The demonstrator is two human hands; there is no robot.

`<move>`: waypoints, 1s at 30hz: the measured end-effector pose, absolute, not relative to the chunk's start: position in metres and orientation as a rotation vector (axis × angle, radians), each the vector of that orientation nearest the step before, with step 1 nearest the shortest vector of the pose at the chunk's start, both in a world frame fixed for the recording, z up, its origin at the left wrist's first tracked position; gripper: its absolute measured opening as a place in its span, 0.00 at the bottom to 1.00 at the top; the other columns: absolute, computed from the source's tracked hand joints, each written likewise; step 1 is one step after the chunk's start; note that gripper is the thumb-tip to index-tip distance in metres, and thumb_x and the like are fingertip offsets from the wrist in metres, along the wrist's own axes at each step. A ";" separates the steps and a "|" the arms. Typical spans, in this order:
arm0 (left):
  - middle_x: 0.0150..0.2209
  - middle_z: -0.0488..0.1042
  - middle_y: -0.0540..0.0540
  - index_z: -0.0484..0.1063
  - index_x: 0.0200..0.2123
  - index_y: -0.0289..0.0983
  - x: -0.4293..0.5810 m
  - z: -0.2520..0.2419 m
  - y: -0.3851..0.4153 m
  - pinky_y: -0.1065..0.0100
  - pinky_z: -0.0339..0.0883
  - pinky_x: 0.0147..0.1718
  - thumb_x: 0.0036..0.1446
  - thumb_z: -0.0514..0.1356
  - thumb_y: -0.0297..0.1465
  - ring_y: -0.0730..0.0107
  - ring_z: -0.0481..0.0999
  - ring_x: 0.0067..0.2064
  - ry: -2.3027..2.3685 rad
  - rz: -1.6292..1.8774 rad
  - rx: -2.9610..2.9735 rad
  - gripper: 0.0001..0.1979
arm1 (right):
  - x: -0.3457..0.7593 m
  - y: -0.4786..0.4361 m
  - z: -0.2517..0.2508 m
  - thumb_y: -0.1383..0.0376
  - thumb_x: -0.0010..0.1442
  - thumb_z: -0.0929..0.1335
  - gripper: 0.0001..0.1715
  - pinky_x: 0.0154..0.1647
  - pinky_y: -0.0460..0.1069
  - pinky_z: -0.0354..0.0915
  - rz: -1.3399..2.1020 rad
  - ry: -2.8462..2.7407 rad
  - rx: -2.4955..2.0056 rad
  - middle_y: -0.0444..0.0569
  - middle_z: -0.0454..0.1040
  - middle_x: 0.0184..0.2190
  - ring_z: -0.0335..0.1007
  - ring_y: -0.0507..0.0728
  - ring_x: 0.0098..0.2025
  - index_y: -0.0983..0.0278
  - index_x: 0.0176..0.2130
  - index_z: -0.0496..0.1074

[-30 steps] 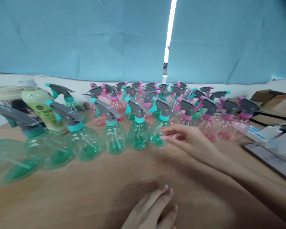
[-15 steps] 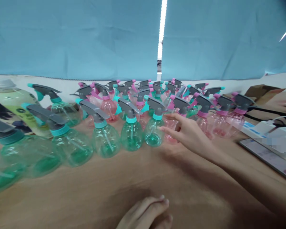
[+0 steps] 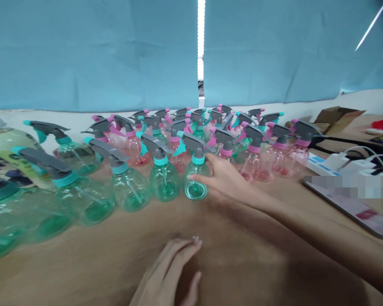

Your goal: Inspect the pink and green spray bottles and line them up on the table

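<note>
The right hand (image 3: 226,178) reaches toward the middle of the worktop's (image 3: 83,263) far edge. Its fingers (image 3: 201,177) curl around a green spray bottle (image 3: 193,185), thumb up by the teal collar. The bottle seems tipped, its round base turned toward the near edge, though blur makes the tilt hard to judge. It is at the right end of a row of other green bottles (image 3: 129,191), with pink spray bottles (image 3: 253,159) crowded just behind and to its right. The left hand (image 3: 166,276) lies flat near the near edge, fingers stretched out and holding nothing. A power strip (image 3: 325,163) sits toward the right edge.
</note>
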State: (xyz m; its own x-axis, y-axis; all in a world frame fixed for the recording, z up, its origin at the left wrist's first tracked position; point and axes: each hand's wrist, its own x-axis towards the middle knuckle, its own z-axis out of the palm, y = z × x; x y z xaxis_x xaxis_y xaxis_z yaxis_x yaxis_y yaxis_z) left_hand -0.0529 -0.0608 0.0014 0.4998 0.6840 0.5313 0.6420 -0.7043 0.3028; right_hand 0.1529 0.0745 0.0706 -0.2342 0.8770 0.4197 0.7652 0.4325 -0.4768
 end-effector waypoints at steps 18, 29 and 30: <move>0.63 0.56 0.37 0.43 0.64 0.44 0.031 0.003 -0.030 0.40 0.53 0.56 0.59 0.62 0.40 0.45 0.56 0.63 1.216 0.964 2.232 0.38 | 0.230 -0.003 0.097 0.46 0.51 0.70 0.24 0.33 0.49 0.63 0.604 -2.160 -1.082 0.46 0.71 0.35 0.68 0.56 0.36 0.61 0.39 0.69; 0.58 0.63 0.34 0.47 0.62 0.40 0.066 0.004 -0.016 0.41 0.60 0.53 0.57 0.64 0.43 0.44 0.62 0.60 1.194 0.864 2.378 0.38 | 0.229 0.020 0.083 0.54 0.58 0.68 0.13 0.30 0.47 0.60 0.870 -1.784 -0.806 0.41 0.68 0.31 0.63 0.51 0.30 0.58 0.40 0.69; 0.58 0.63 0.34 0.46 0.63 0.39 0.065 0.004 -0.015 0.41 0.61 0.52 0.57 0.63 0.43 0.44 0.62 0.60 1.194 0.854 2.397 0.38 | 0.229 0.022 0.082 0.54 0.58 0.68 0.12 0.30 0.47 0.61 0.841 -1.789 -0.825 0.41 0.69 0.31 0.63 0.51 0.31 0.58 0.40 0.69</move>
